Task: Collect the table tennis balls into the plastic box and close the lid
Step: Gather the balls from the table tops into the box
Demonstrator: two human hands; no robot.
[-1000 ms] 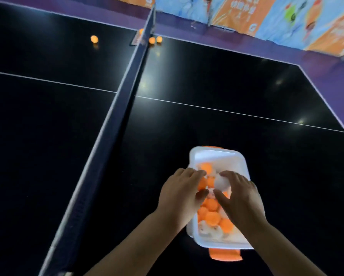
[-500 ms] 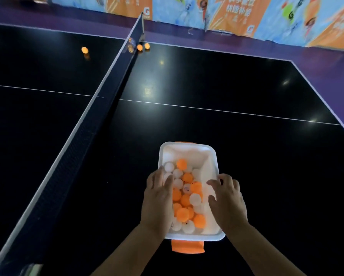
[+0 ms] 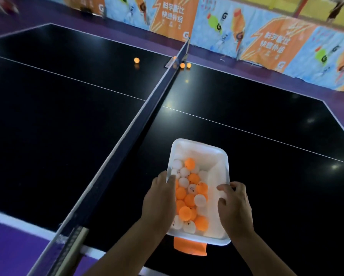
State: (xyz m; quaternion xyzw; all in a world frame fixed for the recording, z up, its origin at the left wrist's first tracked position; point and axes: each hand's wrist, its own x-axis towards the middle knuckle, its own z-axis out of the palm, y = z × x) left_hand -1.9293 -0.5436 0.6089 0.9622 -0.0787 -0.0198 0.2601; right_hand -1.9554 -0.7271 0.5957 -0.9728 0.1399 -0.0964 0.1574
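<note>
- Shifting both hands off the pile of table tennis balls, where a second ago they hovered over it, and out onto the long walls of the plastic box; last handful apparently dropped in, nothing carried now.
- Swung round as well since then: net now running from lower left to upper middle of the frame, with the box on the black table at lower middle, just right of the net.
- Not yet collected, well away at upper middle: one loose ball left of the net, two more loose balls just right of its far post; perhaps another at the post, too small to tell.
- Probably a prelude to carrying or sliding the box toward those; collecting unfinished, closing not begun, no lid in view, only an orange tab poking out under the near end.
- Left hand: draped over the left wall, fingertips hooked over the rim beside the balls, thumb hidden; gripping the wall, by the look of it.
- Right hand: curled in on the right wall, fingertips inside the rim, gripping it; no ball held.
</note>
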